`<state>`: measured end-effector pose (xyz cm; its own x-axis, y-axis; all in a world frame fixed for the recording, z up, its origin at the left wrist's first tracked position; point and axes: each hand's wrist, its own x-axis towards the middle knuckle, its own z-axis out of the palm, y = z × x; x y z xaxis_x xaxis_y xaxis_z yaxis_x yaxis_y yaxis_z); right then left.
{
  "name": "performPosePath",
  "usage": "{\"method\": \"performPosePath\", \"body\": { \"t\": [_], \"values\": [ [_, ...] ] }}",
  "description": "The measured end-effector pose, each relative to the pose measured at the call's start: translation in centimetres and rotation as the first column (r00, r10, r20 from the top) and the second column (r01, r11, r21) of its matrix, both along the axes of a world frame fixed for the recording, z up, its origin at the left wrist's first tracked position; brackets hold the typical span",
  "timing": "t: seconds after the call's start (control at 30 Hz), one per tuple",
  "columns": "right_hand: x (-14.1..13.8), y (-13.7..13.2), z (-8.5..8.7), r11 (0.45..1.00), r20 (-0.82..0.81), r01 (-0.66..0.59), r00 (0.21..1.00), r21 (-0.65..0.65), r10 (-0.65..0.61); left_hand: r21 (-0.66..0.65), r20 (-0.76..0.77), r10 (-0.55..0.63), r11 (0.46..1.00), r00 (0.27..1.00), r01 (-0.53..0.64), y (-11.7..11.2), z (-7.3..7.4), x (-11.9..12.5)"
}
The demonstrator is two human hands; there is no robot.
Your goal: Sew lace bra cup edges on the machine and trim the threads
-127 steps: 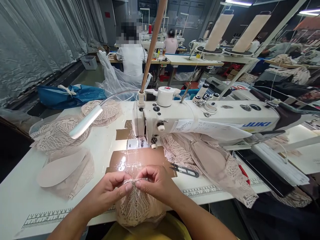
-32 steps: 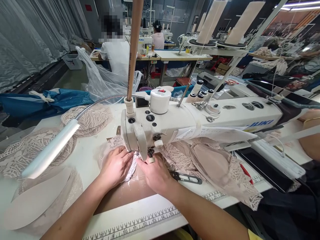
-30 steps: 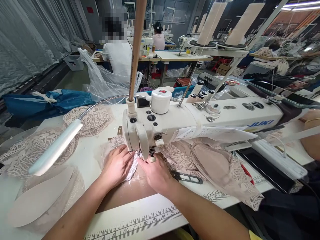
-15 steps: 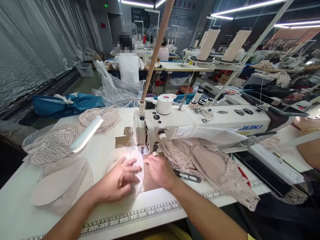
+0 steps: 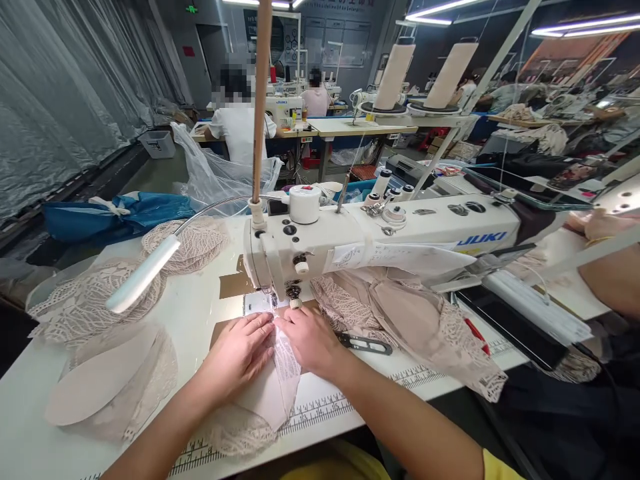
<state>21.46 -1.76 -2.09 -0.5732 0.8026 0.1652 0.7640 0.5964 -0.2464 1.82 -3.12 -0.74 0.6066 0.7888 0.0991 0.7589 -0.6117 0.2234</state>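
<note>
A pale beige lace fabric piece (image 5: 286, 380) lies below the needle area of the white sewing machine (image 5: 425, 223), its patterned lower edge over the ruler strip on the table. My left hand (image 5: 243, 353) rests on its left side, fingers close together and closed on the fabric near the presser foot (image 5: 274, 303). From the right, my right hand (image 5: 310, 340) pinches the upper edge, its fingertips almost touching the left ones. Part of the fabric is hidden beneath both hands.
Lace pieces (image 5: 185, 247) and a smooth oval cup (image 5: 103, 380) lie to the left under a lamp (image 5: 143, 277). Sewn beige lace garments (image 5: 415, 320), a black-handled tool (image 5: 365, 343) and a dark phone-like slab (image 5: 510, 327) lie right. A person (image 5: 243, 130) sits ahead.
The lace fabric has come toward me and now hangs below my hands. My left hand has moved from lying spread on it to close beside my right at its upper edge. The camera view has shifted.
</note>
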Motion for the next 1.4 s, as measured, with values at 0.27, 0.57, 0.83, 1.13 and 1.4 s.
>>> {"method": "performPosePath", "body": {
  "t": [0.27,0.57,0.83,1.13,1.4],
  "values": [
    [-0.7,0.2,0.3,0.997,0.102,0.076,0.992,-0.028,-0.072,0.082,-0.074,-0.003,0.997,0.997,0.009,1.4,-0.4,0.1],
    [-1.2,0.4,-0.1,0.989,0.083,0.147,0.986,-0.002,-0.146,0.005,-0.16,-0.11,0.994,0.981,0.112,3.5,-0.1,-0.5],
    [-0.5,0.5,0.1,0.995,0.031,0.095,0.995,0.0,-0.095,-0.028,-0.179,-0.168,0.986,0.969,0.166,4.1,-0.1,-1.9],
    [0.8,0.7,-0.2,0.993,-0.209,0.096,0.972,-0.073,-0.109,-0.043,0.043,-0.025,0.999,0.999,0.027,0.4,1.0,0.3],
    [1.9,-0.8,1.4,0.979,-0.245,-0.034,0.969,-0.202,-0.017,-0.026,0.14,-0.01,1.0,0.99,0.014,-0.2,-0.3,0.0]
  ]
}}
